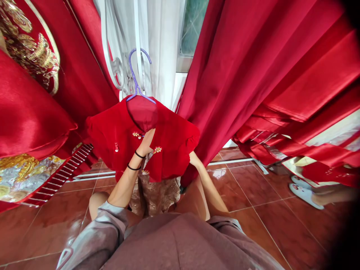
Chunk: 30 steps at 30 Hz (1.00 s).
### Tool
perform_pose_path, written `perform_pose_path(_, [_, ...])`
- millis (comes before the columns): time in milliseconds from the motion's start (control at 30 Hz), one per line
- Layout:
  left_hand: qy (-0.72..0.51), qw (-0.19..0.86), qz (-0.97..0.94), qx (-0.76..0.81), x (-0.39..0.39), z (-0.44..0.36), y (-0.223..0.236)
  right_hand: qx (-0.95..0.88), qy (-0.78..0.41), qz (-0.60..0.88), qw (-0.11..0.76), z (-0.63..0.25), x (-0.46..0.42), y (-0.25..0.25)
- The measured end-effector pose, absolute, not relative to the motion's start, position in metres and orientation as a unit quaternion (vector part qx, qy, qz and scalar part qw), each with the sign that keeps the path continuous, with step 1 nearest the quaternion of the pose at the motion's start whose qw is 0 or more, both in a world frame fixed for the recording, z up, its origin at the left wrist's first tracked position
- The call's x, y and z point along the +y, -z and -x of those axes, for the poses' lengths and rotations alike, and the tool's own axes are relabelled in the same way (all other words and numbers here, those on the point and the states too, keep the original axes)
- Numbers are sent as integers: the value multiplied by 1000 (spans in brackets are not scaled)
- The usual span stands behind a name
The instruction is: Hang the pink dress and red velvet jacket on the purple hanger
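A small red velvet jacket with gold knot buttons hangs on a purple hanger, whose hook sits against a white metal grille. A gold lace skirt shows below its hem. My left hand, with two black bands on the wrist, reaches up to the jacket's front opening, its fingers closed on the fabric beside a gold button. My right hand goes in under the jacket's right edge. Its fingers are hidden by the cloth.
Long red satin curtains hang to the right and left. A red garment with gold embroidery fills the left side. Glossy brown floor tiles lie below. Another person's feet in white slippers stand at the right.
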<state>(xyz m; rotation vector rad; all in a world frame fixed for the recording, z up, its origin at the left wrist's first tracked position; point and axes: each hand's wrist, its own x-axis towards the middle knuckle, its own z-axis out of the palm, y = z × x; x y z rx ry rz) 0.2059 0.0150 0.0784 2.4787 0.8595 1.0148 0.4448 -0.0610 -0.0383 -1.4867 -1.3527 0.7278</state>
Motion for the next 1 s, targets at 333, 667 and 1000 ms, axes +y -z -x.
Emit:
perform_pose_path(333, [-308,121,-879,344,12,-215,-82,-305,51,663,682,-496,-94,-15])
perform_pose_path(667, [-244,59,-867,431,6,-216,-91,-555,-226,794,98,-383,-149,65])
perform_pose_path(1000, [-229,57,-871,430,4,-210,-92,-428,-198,728,498,-440,-91,26])
